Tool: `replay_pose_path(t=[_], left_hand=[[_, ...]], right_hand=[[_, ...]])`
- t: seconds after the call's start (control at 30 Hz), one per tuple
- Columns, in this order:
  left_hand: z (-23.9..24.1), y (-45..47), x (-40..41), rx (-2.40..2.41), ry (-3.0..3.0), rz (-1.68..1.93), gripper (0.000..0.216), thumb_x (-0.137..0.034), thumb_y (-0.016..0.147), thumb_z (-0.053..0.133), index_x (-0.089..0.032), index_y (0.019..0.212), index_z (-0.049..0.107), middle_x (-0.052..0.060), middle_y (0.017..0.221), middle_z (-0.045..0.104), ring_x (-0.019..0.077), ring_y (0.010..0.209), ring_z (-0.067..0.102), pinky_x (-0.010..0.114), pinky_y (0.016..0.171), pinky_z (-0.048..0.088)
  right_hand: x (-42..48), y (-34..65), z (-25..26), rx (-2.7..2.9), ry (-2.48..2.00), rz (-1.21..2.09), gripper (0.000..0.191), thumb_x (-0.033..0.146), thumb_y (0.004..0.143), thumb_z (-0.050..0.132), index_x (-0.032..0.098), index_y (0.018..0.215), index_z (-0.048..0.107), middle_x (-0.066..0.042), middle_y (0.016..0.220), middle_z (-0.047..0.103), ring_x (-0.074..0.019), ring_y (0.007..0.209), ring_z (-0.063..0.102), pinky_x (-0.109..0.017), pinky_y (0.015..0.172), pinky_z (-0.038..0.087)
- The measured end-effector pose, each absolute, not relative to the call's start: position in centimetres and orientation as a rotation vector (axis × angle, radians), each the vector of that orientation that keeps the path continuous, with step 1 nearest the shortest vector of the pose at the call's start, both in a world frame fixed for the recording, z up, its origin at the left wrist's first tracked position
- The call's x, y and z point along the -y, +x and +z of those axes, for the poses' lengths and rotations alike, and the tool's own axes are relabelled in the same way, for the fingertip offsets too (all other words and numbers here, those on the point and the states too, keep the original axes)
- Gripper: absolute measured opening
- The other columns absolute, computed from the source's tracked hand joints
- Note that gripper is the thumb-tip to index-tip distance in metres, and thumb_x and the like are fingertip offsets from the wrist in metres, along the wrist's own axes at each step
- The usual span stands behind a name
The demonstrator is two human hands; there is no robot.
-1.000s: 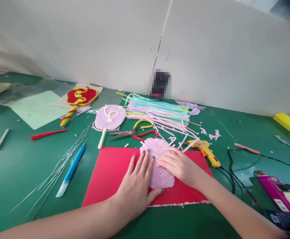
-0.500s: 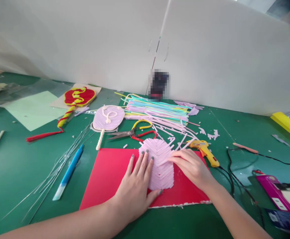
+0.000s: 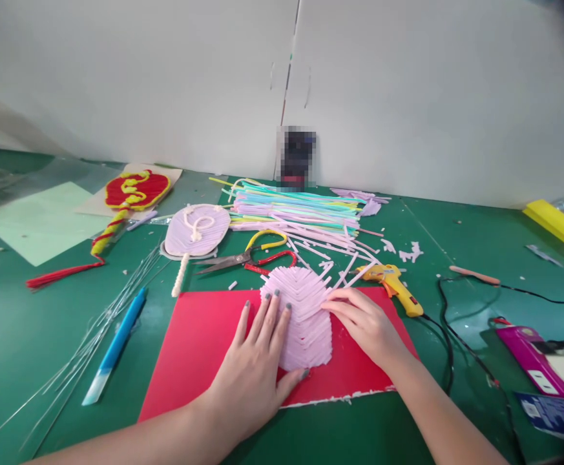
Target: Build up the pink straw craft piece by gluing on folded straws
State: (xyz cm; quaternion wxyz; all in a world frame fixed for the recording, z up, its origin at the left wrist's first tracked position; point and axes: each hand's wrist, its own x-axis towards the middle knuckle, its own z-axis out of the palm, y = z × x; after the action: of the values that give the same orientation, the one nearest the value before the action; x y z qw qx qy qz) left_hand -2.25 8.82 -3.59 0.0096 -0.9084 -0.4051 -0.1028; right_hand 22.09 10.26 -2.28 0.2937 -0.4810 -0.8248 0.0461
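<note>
A leaf-shaped lilac panel (image 3: 305, 323), made of slanting pipe cleaner pieces in a herringbone pattern, lies on a red sheet (image 3: 199, 349). My left hand (image 3: 257, 361) rests flat over the panel's left side, fingers spread and thumb near its lower edge. At the panel's upper right edge, my right hand (image 3: 364, 323) has thumb and fingertips pinched on the end of a lilac pipe cleaner piece; the fingers partly hide it. Just beyond the panel lie scissors (image 3: 236, 259) with one yellow and one red handle, blades apart. A yellow glue gun (image 3: 398, 289) lies right of the panel.
Pastel pipe cleaners (image 3: 296, 210) lie bundled at the back, cut scraps around them. Left are a lilac fan (image 3: 197, 231), a red tasselled fan (image 3: 136, 192), thin wires (image 3: 102, 316) and a blue pen-like tool (image 3: 121, 339). A black cord (image 3: 449, 349) and purple power strip (image 3: 528, 361) lie right.
The whole view has swung slightly, so the table's things sit further left. Both hands stay on the panel; the right fingertips remain pinched at its right edge.
</note>
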Motion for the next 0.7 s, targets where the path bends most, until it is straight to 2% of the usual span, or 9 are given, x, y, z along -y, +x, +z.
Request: replay_pose_path(t=[0.17, 0.4, 0.7], left_hand=[[-3.5, -2.2, -8.8, 1.263, -2.833, -0.324, 0.074, -0.061, 0.091, 0.038, -0.009, 0.143, 0.039, 0.019, 0.150, 0.036, 0.0347, 0.139, 0.032, 0.054, 0.108, 0.030], [-3.7, -2.2, -8.9, 1.250, -2.831, -0.347, 0.075, -0.061, 0.092, 0.034, -0.006, 0.142, 0.040, 0.021, 0.149, 0.036, 0.0355, 0.139, 0.032, 0.054, 0.107, 0.030], [-3.2, -2.0, -8.9, 1.297, -2.882, -0.291, 0.076, -0.062, 0.091, 0.036, -0.006, 0.142, 0.040, 0.021, 0.149, 0.035, 0.0359, 0.139, 0.032, 0.056, 0.107, 0.030]], right_hand=[[-10.0, 21.2, -1.5, 2.178, -1.283, 0.062, 0.017, 0.020, 0.092, 0.054, 0.023, 0.096, 0.070, -0.005, 0.097, 0.068, -0.0173, 0.092, 0.063, -0.034, 0.083, 0.052], [-10.4, 18.6, -0.8, 2.267, -1.352, 0.230, 0.006, 0.027, 0.087, 0.063, 0.022, 0.087, 0.066, -0.002, 0.089, 0.066, -0.0167, 0.087, 0.059, -0.033, 0.081, 0.046], [-10.3, 17.2, -0.8, 2.277, -1.409, 0.106, 0.011, 0.025, 0.087, 0.062, 0.021, 0.077, 0.061, 0.000, 0.080, 0.063, -0.0158, 0.080, 0.056, -0.032, 0.076, 0.041]])
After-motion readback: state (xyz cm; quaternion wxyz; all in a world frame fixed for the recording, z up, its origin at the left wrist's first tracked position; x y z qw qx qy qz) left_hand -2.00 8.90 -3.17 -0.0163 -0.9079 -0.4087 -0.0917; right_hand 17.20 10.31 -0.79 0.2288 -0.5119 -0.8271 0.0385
